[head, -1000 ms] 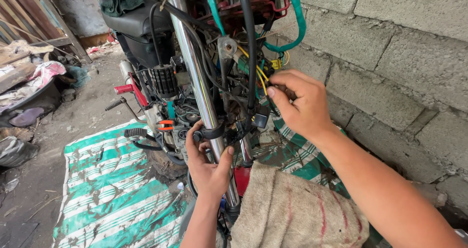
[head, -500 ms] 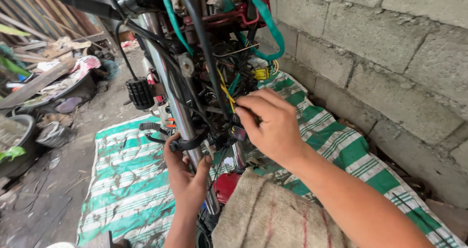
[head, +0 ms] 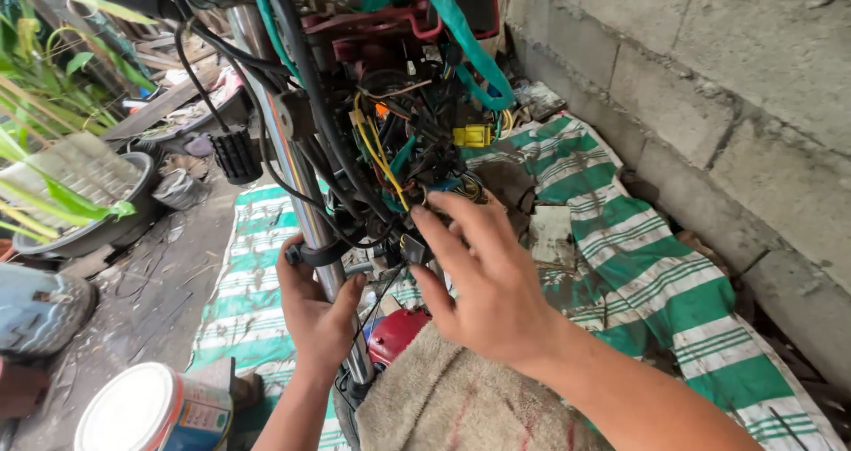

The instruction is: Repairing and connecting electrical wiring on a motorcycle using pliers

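My left hand (head: pixel 317 313) grips the chrome fork tube (head: pixel 306 211); my right hand (head: pixel 483 278) pinches a black connector (head: pixel 413 247) in the wiring bundle (head: pixel 399 141). Step: sorting wiring; steady fingers needed.

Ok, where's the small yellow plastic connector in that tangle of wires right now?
In the head view, the small yellow plastic connector sits right of centre in the wire bundle, just under the teal hose and above the right hand.
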